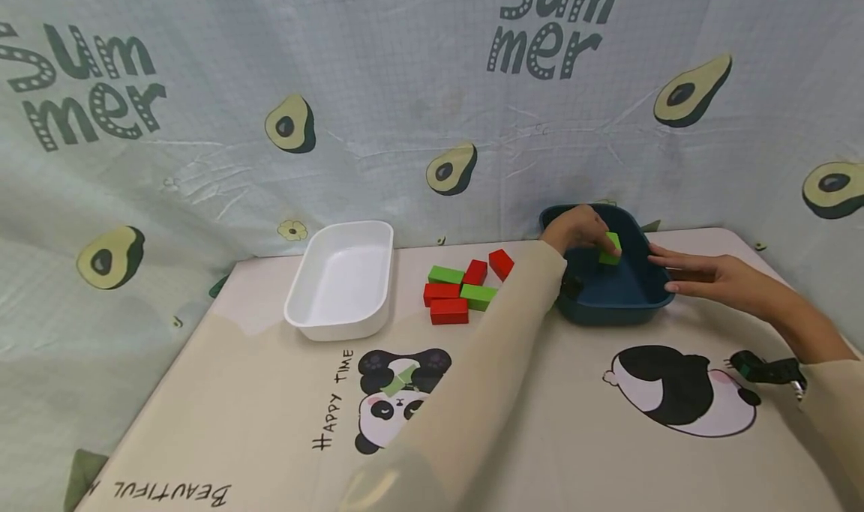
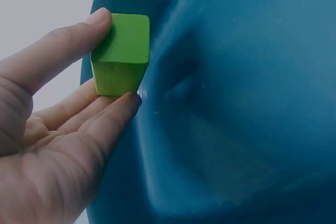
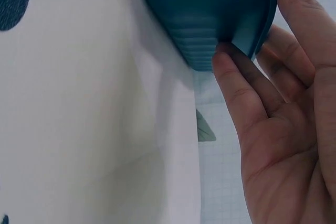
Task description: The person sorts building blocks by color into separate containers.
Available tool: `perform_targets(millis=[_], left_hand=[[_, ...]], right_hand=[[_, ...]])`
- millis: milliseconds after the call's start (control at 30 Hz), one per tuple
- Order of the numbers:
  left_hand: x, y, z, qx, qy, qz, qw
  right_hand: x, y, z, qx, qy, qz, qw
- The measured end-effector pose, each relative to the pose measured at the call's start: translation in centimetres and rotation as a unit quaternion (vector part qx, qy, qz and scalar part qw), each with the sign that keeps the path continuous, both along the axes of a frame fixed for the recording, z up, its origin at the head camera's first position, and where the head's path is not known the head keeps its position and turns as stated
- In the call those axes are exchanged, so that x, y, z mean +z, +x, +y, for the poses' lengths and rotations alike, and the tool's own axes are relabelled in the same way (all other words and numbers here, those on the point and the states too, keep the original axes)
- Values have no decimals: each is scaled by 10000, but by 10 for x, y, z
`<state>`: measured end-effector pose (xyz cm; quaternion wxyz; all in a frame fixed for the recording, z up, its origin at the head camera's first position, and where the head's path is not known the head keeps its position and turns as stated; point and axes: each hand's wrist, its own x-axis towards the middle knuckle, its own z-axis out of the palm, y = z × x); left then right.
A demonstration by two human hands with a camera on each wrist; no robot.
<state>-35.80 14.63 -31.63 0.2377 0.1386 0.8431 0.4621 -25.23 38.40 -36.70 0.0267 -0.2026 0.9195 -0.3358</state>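
Note:
My left hand (image 1: pixel 577 228) reaches into a dark blue bin (image 1: pixel 610 315) at the back right. Between thumb and fingertips it pinches a green block (image 2: pixel 124 45), held beside the bin's inner wall in the left wrist view. On the bin's right side lies my right hand (image 1: pixel 722 281), its fingers extended against the rim and outer wall. In the right wrist view, those fingers (image 3: pixel 237 90) touch the ridged end of the bin.
Left of the bin, several red blocks (image 1: pixel 448 311) and green blocks (image 1: pixel 445 274) lie grouped, partly behind my left sleeve. Further left stands a white bin (image 1: pixel 337 328). A printed curtain (image 1: pixel 378 85) hangs behind the table.

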Motion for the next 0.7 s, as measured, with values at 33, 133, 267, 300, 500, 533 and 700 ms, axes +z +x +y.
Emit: perform_targets(millis=[33,133,267,300,500,533,700], left_hand=[[0,0,1,-8,-3,-28,10000],[-1,1,4,-74,-57,26,10000],[-2,0,12,-160,-398,187,9989],[-2,-1,14,-198,-604,242,9977],[-3,-5,23,-805,-2103,327,9738],[-4,-5,24,-870,-2243,326,9701],[-5,-5,22,-824,-2596,530,9607]], right_hand=[[0,0,0,12,11,15,10000],[2,0,0,49,38,44,10000],[4,1,0,46,59,0,10000],[4,1,0,47,62,-10,10000],[3,1,-1,4,81,-39,10000],[2,1,-1,-2,86,-36,10000],[0,0,-3,-3,56,-40,10000]])
